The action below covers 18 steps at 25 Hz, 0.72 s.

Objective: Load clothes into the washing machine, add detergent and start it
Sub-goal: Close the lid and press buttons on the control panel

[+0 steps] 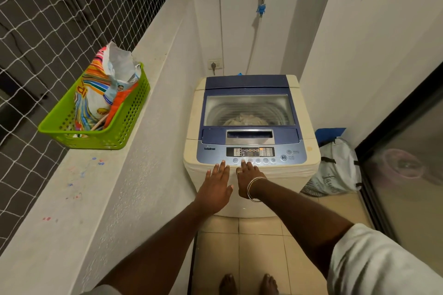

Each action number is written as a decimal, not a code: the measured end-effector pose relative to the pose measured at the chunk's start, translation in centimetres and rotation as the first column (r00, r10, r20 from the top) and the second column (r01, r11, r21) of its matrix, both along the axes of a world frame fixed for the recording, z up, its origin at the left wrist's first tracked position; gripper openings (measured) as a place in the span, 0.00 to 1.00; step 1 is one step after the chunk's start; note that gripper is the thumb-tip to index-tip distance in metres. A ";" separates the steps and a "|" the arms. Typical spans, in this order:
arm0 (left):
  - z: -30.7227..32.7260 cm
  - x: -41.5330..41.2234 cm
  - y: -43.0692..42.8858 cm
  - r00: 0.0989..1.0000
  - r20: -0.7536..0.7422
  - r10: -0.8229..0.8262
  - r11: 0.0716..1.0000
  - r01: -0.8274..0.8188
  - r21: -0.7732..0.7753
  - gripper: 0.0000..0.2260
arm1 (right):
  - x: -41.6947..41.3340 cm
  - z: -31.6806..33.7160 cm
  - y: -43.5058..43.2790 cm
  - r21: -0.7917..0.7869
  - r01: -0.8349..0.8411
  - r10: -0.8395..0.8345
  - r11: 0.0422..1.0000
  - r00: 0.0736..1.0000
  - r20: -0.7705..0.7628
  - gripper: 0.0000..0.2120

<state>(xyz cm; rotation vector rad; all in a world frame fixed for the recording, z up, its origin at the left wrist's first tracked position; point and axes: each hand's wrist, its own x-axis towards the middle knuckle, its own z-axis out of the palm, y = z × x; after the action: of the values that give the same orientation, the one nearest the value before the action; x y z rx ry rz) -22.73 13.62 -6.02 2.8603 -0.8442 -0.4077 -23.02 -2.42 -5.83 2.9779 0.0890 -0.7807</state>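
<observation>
A cream top-loading washing machine (309, 158) with a blue lid stands ahead of me. Its lid (249, 84) is closed, and pale clothes (247, 120) show through the lid window. The control panel (250, 152) has lit indicators above a row of round buttons. My left hand (215, 187) lies flat with straight fingers on the machine's front edge, left of the buttons. My right hand (248, 178) points one finger onto a round button, with the other fingers curled under. A colourful detergent bag (105, 88) sits in a green basket (124, 127) on the ledge to the left.
The grey ledge (134, 175) runs along the left under a netted window. A white laundry bag (335, 170) and something blue stand on the floor right of the machine. A glass sliding door (407, 163) lines the right side. A tap (261, 5) and socket (214, 64) are on the back wall.
</observation>
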 end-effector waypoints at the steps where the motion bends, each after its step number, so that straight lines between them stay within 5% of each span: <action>1: -0.1 -0.2 0.0 1.000 -0.002 -0.001 1.000 0.001 0.000 0.29 | 0.0 -0.1 0.1 -0.010 -0.001 0.001 1.000 1.000 -0.007 0.36; 7: 0.4 -1.3 0.3 1.000 0.018 -0.021 1.000 0.021 0.005 0.29 | 0.0 1.1 -0.5 0.036 0.009 -0.008 0.999 1.000 -0.013 0.37; 11: 1.9 -0.8 0.4 0.998 0.051 -0.021 1.000 0.022 -0.021 0.29 | -1.7 1.6 -2.2 0.155 0.021 -0.042 0.988 0.990 0.137 0.33; 18: 2.9 -0.7 -1.1 0.996 0.077 -0.054 0.999 0.054 0.000 0.30 | -3.4 3.1 -4.7 0.129 0.035 -0.069 0.991 0.959 0.275 0.35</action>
<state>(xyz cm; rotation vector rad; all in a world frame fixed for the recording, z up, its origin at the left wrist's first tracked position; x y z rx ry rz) -23.42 12.48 -3.08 2.8737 -0.9361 -0.3039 -26.46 -7.14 -2.76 3.1837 0.0456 -0.3633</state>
